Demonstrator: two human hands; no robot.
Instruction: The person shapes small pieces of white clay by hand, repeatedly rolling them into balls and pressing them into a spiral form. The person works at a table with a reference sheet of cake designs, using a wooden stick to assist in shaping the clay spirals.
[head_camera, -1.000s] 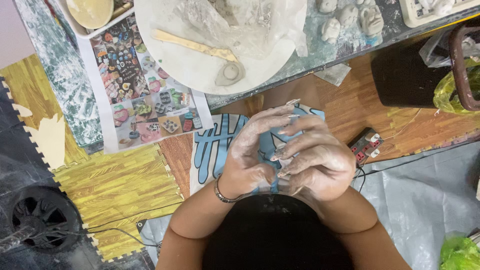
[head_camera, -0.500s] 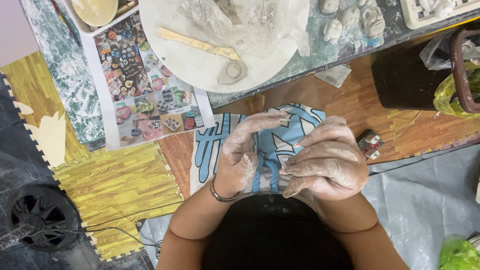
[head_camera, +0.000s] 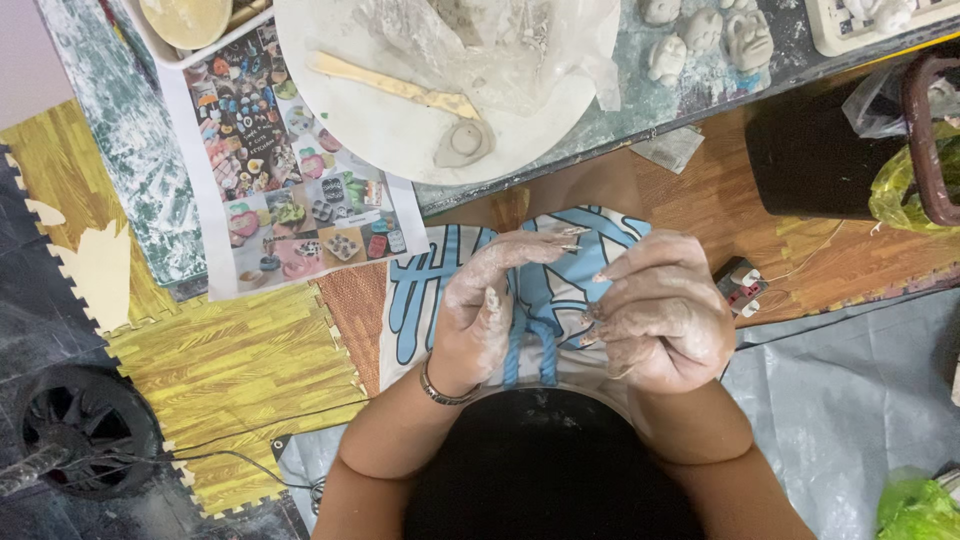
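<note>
Your clay-coated left hand (head_camera: 480, 310) and right hand (head_camera: 655, 315) have separated; both now sit loosely curled, nothing visibly held.

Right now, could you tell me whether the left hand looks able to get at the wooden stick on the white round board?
Probably yes: the left hand holds nothing, and the wooden stick lies uncovered on the white round board just ahead of it.

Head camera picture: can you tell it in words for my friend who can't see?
Two clay-dusted hands, left hand and right hand, are held close together over a blue and white cloth. Above them, a round white plate holds a wooden stick and a small clay lump.
</note>
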